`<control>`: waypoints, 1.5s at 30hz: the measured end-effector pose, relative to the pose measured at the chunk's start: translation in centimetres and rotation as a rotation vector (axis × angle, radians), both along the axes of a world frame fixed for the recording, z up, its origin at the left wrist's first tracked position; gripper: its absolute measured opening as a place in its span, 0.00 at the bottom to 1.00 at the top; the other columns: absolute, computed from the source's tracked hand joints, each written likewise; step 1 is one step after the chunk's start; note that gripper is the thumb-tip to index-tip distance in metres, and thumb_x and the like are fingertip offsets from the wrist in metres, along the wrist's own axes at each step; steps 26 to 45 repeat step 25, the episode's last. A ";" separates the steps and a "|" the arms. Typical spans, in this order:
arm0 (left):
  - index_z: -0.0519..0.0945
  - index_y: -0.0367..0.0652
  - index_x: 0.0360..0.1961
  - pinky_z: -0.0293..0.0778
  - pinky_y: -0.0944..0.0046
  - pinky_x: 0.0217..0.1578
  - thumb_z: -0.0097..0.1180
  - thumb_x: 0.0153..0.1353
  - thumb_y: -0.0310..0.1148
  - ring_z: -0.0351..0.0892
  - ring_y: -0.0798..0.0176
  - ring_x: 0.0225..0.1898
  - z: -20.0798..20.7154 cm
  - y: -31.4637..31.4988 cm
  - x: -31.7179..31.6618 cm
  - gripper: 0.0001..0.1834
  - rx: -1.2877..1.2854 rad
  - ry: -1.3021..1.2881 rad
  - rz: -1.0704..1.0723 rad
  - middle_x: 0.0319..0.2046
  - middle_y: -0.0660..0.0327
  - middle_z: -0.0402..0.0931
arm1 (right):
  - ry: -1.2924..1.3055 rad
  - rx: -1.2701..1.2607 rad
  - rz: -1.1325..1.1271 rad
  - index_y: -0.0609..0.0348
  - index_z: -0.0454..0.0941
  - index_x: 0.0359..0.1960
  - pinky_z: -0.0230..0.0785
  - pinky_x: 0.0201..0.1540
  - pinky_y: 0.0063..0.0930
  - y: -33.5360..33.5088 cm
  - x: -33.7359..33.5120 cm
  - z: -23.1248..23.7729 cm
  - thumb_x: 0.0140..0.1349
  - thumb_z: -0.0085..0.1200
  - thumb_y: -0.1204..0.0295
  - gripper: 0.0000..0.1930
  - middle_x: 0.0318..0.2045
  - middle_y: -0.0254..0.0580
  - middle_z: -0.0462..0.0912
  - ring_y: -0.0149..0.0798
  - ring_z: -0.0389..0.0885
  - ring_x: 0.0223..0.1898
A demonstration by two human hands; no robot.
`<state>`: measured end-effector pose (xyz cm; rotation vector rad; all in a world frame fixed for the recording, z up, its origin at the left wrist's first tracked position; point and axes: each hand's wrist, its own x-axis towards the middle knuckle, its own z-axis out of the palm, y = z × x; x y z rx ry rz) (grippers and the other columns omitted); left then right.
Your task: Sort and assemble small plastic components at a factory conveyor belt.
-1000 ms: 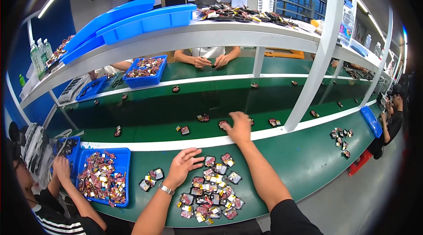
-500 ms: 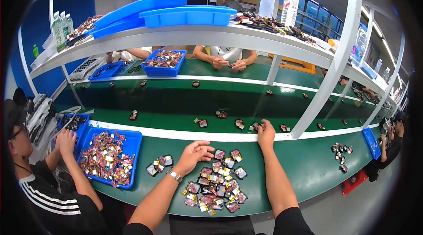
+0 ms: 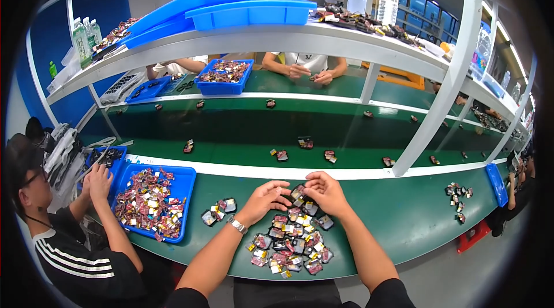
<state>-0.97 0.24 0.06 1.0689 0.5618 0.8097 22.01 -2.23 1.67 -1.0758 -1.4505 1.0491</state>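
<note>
Small electronic modules, each a dark shell with a red circuit board and a silvery or yellow-edged battery, lie in a loose pile (image 3: 290, 244) on the green bench in front of me. My left hand (image 3: 266, 201), with a metal-banded watch at the wrist, is at the pile's far left edge, its fingers apart and holding nothing. Opposite it, my right hand (image 3: 325, 193) is curled at the pile's far end, its fingers closed on an electronic module (image 3: 298, 192); the fingers partly hide it. A few more modules (image 3: 218, 211) lie left of my left wrist.
Beyond a white rail, a green conveyor belt (image 3: 242, 135) carries scattered modules. A blue bin (image 3: 190, 192) of modules stands at left, beside a seated co-worker (image 3: 75, 244). Overhead runs a shelf (image 3: 259, 42) with blue trays and bottles; a slanted white post (image 3: 441, 94) stands at right.
My right hand has come back from the belt to the pile, and the module it was touching there is off the belt. My left hand stays beside the pile. The view has shifted slightly.
</note>
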 end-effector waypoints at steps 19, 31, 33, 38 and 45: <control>0.69 0.34 0.57 0.81 0.64 0.48 0.47 0.68 0.23 0.80 0.64 0.47 0.4 -0.4 1.0 0.17 -0.007 0.091 0.002 0.46 0.54 0.78 | -0.890 0.511 -0.266 0.57 0.77 0.36 0.76 0.37 0.35 -1.7 -4.2 0.3 0.54 0.56 0.73 0.08 0.37 0.38 0.79 0.41 0.79 0.40; 0.68 0.35 0.56 0.81 0.62 0.48 0.48 0.68 0.23 0.81 0.61 0.46 0.4 -0.6 1.0 0.16 -0.027 0.071 0.012 0.46 0.53 0.78 | -0.691 0.519 -0.027 0.55 0.78 0.36 0.74 0.47 0.36 -1.4 -2.2 1.0 0.54 0.57 0.74 0.07 0.48 0.43 0.77 0.47 0.76 0.49; 0.68 0.35 0.56 0.81 0.62 0.48 0.48 0.68 0.23 0.81 0.61 0.46 0.4 -0.6 1.0 0.16 -0.027 0.071 0.012 0.46 0.53 0.78 | -0.691 0.519 -0.027 0.55 0.78 0.36 0.74 0.47 0.36 -1.4 -2.2 1.0 0.54 0.57 0.74 0.07 0.48 0.43 0.77 0.47 0.76 0.49; 0.68 0.35 0.56 0.81 0.62 0.48 0.48 0.68 0.23 0.81 0.61 0.46 0.4 -0.6 1.0 0.16 -0.027 0.071 0.012 0.46 0.53 0.78 | -0.691 0.519 -0.027 0.55 0.78 0.36 0.74 0.47 0.36 -1.4 -2.2 1.0 0.54 0.57 0.74 0.07 0.48 0.43 0.77 0.47 0.76 0.49; 0.68 0.35 0.56 0.81 0.62 0.48 0.48 0.68 0.23 0.81 0.61 0.46 0.4 -0.6 1.0 0.16 -0.027 0.071 0.012 0.46 0.53 0.78 | -0.691 0.519 -0.027 0.55 0.78 0.36 0.74 0.47 0.36 -1.4 -2.2 1.0 0.54 0.57 0.74 0.07 0.48 0.43 0.77 0.47 0.76 0.49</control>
